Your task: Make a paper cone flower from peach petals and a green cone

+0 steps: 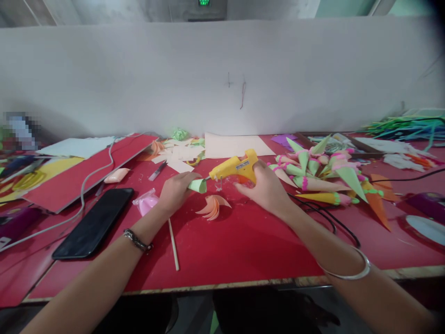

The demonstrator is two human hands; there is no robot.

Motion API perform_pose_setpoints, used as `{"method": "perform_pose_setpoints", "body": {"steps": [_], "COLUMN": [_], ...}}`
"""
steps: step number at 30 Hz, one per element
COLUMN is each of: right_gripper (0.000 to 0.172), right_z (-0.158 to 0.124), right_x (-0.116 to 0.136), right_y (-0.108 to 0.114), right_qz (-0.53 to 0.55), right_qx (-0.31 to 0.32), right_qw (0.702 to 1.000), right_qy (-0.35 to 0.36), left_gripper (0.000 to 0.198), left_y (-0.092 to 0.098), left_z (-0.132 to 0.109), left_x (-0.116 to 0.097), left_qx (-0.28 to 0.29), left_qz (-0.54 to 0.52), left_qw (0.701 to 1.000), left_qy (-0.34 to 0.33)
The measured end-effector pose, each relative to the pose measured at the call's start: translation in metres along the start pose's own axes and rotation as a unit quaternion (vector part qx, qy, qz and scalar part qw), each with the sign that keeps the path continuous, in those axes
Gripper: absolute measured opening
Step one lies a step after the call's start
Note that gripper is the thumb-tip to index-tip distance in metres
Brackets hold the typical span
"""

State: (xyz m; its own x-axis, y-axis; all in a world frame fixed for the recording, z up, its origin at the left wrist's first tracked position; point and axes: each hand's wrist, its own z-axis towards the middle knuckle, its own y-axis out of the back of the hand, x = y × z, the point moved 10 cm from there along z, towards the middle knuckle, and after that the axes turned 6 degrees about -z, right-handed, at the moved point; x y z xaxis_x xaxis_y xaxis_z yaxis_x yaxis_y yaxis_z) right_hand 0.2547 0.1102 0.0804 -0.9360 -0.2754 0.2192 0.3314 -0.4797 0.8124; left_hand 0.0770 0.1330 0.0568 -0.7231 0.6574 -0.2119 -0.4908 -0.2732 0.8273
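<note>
My right hand point(266, 185) is closed around a yellow glue gun point(236, 168), its nozzle pointing left. My left hand point(177, 191) grips a pale green paper cone point(198, 186) with its open end toward the nozzle. The nozzle tip is at the cone's mouth; I cannot tell if they touch. Just below them on the red table lies a curled peach paper piece point(213, 207) with several pointed folds. A thin wooden stick point(173, 246) lies below my left hand, and a pink item in clear plastic point(147, 201) is beside my left wrist.
A black phone point(94, 223) lies at left, near a grey cable point(83, 188) and a red board point(93, 172). Paper cones with pink and green trim point(313, 171) are heaped at right. Black cords point(330, 215) run beside my right arm. Cut paper point(182, 152) lies toward the white partition point(167, 79).
</note>
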Motion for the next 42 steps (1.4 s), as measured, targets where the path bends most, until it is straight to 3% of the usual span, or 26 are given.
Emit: {"method": "perform_pose_setpoints", "body": {"steps": [8,15,22,29,37,42], "right_gripper": [0.036,0.029,0.021,0.007,0.005,0.004], "right_z": [0.0,-0.001,-0.002,-0.003,-0.006,-0.01], "right_x": [0.006,0.01,0.009,0.001,-0.005,-0.006], "right_y": [0.01,0.0,-0.01,-0.019,-0.031,-0.039], "right_qz": [-0.113,-0.119,-0.069,0.061,0.226,0.252], "right_qx": [-0.01,0.032,0.055,0.085,0.159,0.201], "right_qw": [0.993,0.991,0.994,0.995,0.96,0.943], "right_qy": [0.029,0.049,0.062,0.003,-0.055,-0.087], "left_gripper": [0.012,0.01,0.01,0.014,0.016,0.012], "left_y": [0.002,0.002,0.007,0.007,0.01,0.012], "left_z": [0.006,0.006,0.007,0.006,0.005,0.006], "left_x": [-0.013,-0.014,-0.019,-0.02,-0.02,-0.017], "left_qx": [-0.019,-0.033,-0.038,-0.029,-0.047,-0.059], "left_qz": [0.053,0.112,0.141,0.181,0.193,0.194], "left_qw": [0.997,0.992,0.987,0.981,0.978,0.978], "left_qy": [-0.055,-0.055,-0.072,-0.069,-0.068,-0.057]}}
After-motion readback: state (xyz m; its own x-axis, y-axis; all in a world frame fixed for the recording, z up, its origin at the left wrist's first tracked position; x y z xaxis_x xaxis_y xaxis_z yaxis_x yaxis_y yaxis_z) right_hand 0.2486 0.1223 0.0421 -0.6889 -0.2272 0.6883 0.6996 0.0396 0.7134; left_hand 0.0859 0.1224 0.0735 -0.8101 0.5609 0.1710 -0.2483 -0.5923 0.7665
